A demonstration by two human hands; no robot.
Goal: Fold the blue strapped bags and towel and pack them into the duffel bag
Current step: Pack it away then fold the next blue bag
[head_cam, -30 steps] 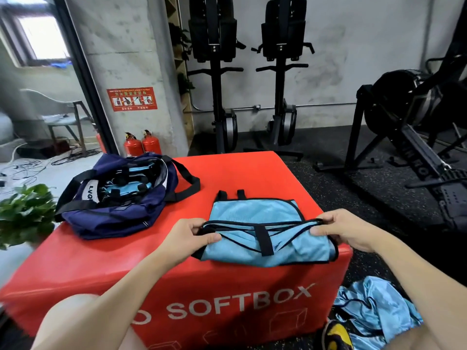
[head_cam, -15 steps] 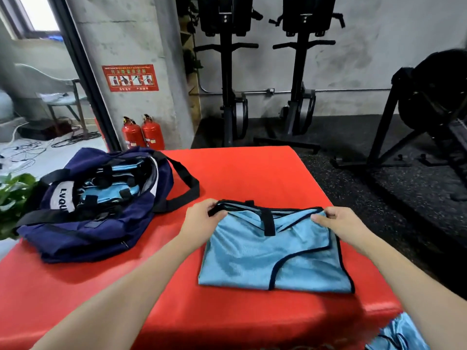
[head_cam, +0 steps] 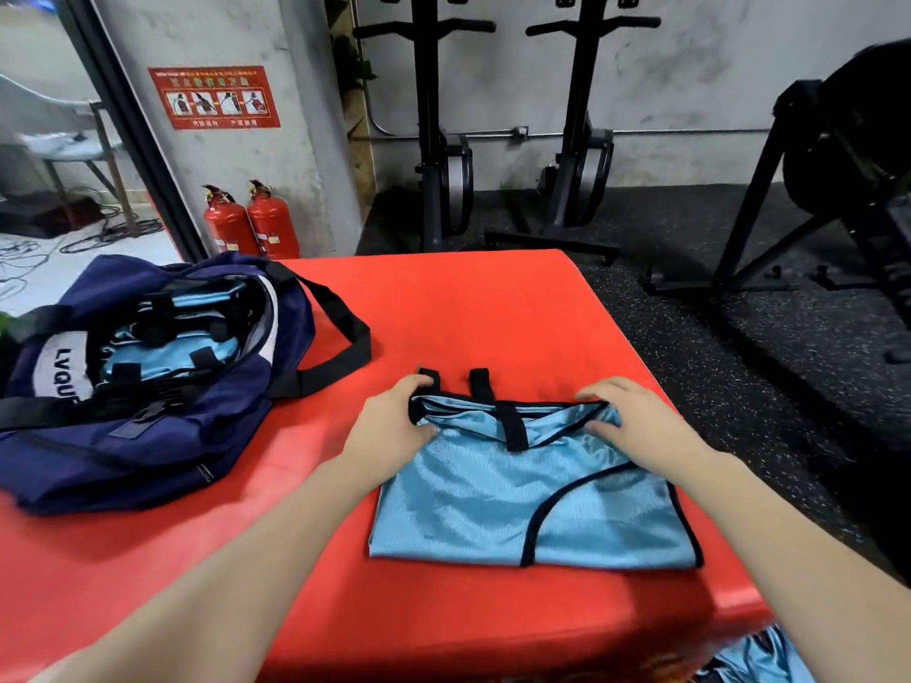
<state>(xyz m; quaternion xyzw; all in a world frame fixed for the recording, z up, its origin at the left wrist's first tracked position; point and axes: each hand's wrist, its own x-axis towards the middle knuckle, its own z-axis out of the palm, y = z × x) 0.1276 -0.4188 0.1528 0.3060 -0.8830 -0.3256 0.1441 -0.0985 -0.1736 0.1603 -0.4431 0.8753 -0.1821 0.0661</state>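
Grey concrete wall [head_cam: 690, 66], black speckled floor [head_cam: 690, 337], two red extinguishers [head_cam: 251, 224], exercise machines [head_cam: 438, 140].

The light blue strapped bag [head_cam: 532, 505] at lower centre is thin woven cloth with a soft sheen and black fabric trim. The navy duffel bag [head_cam: 162, 436] at left is matt cloth. The red box top [head_cam: 473, 313] looks like smooth, slightly glossy vinyl. The dark speckled floor [head_cam: 739, 367] at right looks rough.
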